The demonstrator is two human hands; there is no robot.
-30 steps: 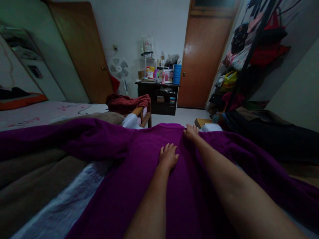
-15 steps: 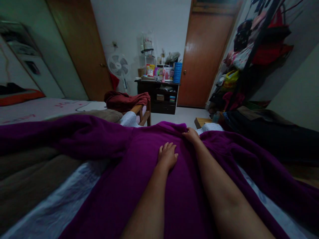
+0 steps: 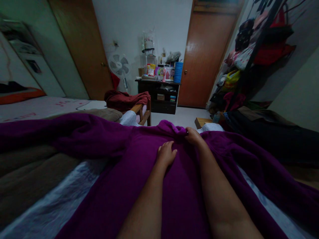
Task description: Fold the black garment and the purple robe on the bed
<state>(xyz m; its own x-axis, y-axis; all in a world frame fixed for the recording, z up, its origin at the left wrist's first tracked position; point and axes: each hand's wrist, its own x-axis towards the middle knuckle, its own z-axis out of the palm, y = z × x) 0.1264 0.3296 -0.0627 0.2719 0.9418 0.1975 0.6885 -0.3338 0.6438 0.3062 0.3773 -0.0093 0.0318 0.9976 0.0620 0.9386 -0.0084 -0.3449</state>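
A purple long-sleeved top [image 3: 139, 166] lies spread out in front of me, its sleeves stretched to both sides. Its collar [image 3: 169, 127] is at the far end and looks bunched. With its fingers extended, my left hand [image 3: 166, 153] rests on the upper chest of the top, just below the collar. My right hand [image 3: 193, 136] is closed on the right side of the collar, and its fingertips are partly hidden by the fabric.
Under the top show a white patterned sheet [image 3: 82, 179] and a brown blanket [image 3: 32, 172]. Dark red cloth [image 3: 127, 100] lies over a wooden bed rail. Dark clothes [image 3: 271, 136] are piled at right. A fan [image 3: 119, 64] and black cabinet [image 3: 158, 96] stand farther back.
The collar has crumpled and folded where my right hand grips it. My left hand's fingers have drawn slightly closer together, and it stays on the chest of the top.
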